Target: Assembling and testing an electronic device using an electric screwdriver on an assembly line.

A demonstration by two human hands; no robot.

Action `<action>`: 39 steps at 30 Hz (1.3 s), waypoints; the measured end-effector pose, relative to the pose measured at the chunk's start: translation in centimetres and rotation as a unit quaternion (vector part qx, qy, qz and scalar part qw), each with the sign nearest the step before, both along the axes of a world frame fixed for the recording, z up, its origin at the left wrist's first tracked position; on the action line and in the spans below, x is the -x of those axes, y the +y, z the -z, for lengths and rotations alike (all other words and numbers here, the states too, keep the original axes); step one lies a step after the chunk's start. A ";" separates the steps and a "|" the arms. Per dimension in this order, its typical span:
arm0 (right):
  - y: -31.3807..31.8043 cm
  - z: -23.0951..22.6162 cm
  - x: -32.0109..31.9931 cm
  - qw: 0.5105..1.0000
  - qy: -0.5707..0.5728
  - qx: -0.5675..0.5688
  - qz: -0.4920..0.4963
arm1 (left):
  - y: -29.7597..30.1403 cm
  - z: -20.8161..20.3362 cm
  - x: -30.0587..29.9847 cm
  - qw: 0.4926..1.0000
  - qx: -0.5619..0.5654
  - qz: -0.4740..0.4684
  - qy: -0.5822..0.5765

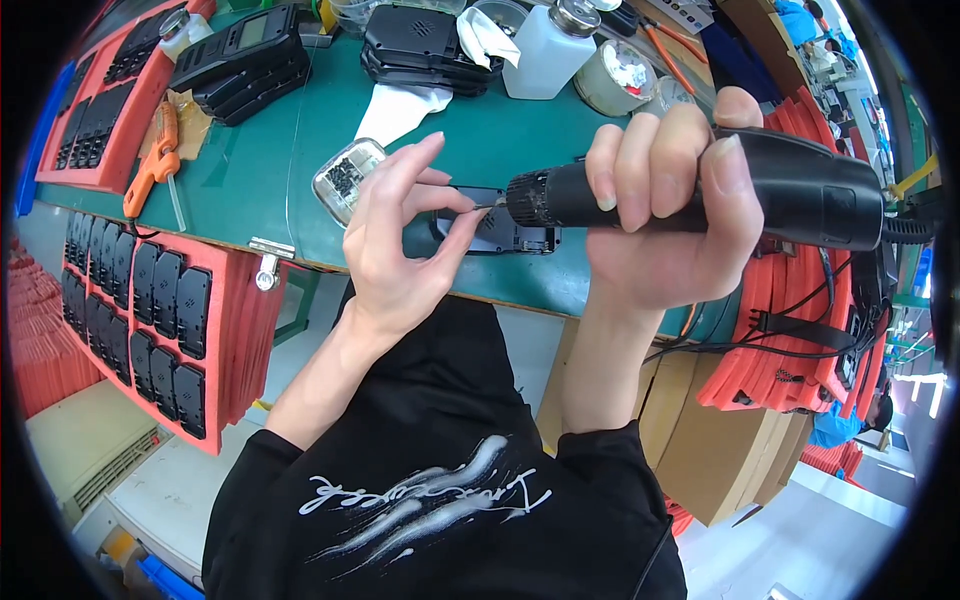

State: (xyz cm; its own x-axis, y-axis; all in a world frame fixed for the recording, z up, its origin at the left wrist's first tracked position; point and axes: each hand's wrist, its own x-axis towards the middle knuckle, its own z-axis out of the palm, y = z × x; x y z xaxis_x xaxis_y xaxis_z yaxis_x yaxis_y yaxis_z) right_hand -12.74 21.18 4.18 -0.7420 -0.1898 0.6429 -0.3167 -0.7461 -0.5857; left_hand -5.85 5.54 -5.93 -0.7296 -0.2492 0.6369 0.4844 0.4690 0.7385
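My right hand (665,225) is wrapped round a black electric screwdriver (815,190), held almost level with its nose to the left. The thumb and index finger of my left hand (395,250) are pinched together at the bit's tip. Whatever is between those fingertips is too small to make out. Below the tip, a dark device housing (485,236) lies on the green table (270,165), partly hidden by my left hand. Beside my left fingers stands a clear box (322,184) with small dark parts in it.
Black handheld devices (245,70) and stacked black housings (425,45) lie at the back. A white bottle (545,60) and a round tub (612,80) stand back right. An orange glue gun (160,160) lies left. Red foam trays (225,330) hold black parts. Cables (800,345) hang at right.
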 end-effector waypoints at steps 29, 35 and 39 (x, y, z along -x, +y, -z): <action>-5.9 -0.3 2.1 0.991 0.028 -0.134 0.008 | -0.5 -1.7 -2.5 0.953 0.274 0.005 -0.129; -5.8 1.0 1.6 0.982 0.028 -0.185 0.030 | -0.5 -2.0 -2.4 0.954 0.268 0.005 -0.137; -6.1 1.2 1.7 0.959 0.086 -0.246 0.115 | -0.5 -1.9 -2.5 0.952 0.277 -0.004 -0.130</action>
